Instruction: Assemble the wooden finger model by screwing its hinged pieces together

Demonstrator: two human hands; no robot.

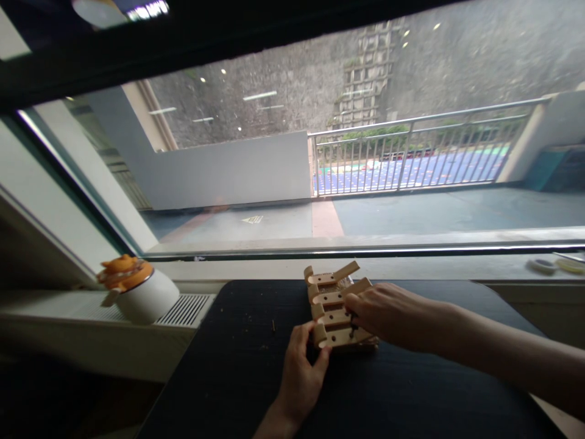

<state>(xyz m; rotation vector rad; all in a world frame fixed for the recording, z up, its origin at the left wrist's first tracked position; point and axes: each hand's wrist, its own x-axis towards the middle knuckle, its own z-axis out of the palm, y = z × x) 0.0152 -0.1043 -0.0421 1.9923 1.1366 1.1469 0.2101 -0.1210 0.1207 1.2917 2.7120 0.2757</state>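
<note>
Several pale wooden hook-shaped pieces [333, 299] with drilled holes sit side by side on a rough brown base at the table's far side. My left hand [301, 369] grips the rounded near-left end of the closest wooden piece [339, 338], thumb in front and fingers behind. Over the right part of the pieces, my right hand [381, 314] is closed, fingers pinched together. A thin dark shaft [352, 328] stands upright beneath its fingers, over the closest piece; its kind cannot be made out. A small screw-like object [273, 326] stands on the table to the left.
The black table [219, 378] abuts the window sill [256, 268]. Small crumbs lie on its left part. A white pot with an orange animal-shaped lid [148, 296] stands on the vented ledge [185, 310] at left. Rolls of tape [542, 266] lie on the sill at far right.
</note>
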